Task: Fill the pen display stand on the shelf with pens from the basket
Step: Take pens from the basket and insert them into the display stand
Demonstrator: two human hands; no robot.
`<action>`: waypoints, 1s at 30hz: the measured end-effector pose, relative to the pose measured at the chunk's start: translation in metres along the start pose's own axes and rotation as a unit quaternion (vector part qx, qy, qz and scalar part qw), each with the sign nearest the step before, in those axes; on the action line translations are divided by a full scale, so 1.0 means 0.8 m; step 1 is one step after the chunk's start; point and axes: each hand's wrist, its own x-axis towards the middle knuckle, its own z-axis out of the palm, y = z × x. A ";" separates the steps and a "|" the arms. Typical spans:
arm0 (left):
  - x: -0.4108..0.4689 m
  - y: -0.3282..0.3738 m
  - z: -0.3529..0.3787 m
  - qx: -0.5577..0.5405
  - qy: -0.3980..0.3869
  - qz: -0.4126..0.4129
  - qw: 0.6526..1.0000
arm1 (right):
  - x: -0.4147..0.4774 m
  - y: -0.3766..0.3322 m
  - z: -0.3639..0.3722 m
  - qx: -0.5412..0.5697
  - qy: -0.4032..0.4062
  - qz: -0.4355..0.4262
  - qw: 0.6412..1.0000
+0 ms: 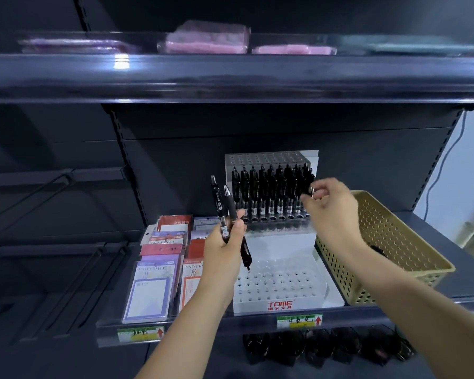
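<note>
A white stepped pen display stand [278,303] stands on the shelf, its upper tier packed with several upright black pens [271,190] and its lower tier holes bare. My left hand [225,242] grips a few black pens [225,206] in front of the stand's left side, two pointing up and one hanging down. My right hand [331,206] pinches one black pen [309,191] at the right end of the filled row. A tan perforated basket [402,258] sits right of the stand; my right forearm hides most of its inside.
Packs of notepads [159,269] lie in trays left of the stand. Bare black hooks [66,242] stick out further left. An upper shelf [230,75] carries pink and purple packets. Dark items [326,348] hang below the shelf edge with its price labels [298,321].
</note>
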 end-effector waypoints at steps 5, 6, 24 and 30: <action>-0.005 -0.002 -0.001 -0.024 0.001 0.009 1.000 | -0.056 -0.040 0.020 0.053 -0.223 -0.015 0.973; -0.005 -0.001 -0.002 -0.029 0.000 0.013 1.000 | -0.063 -0.044 0.026 0.066 -0.251 -0.020 0.966; 0.005 -0.012 -0.048 0.038 0.104 -0.004 0.994 | -0.087 -0.060 0.054 0.108 -0.373 0.060 0.920; 0.008 -0.012 -0.069 0.007 0.120 -0.035 0.992 | -0.070 -0.053 0.035 0.064 -0.333 0.049 0.939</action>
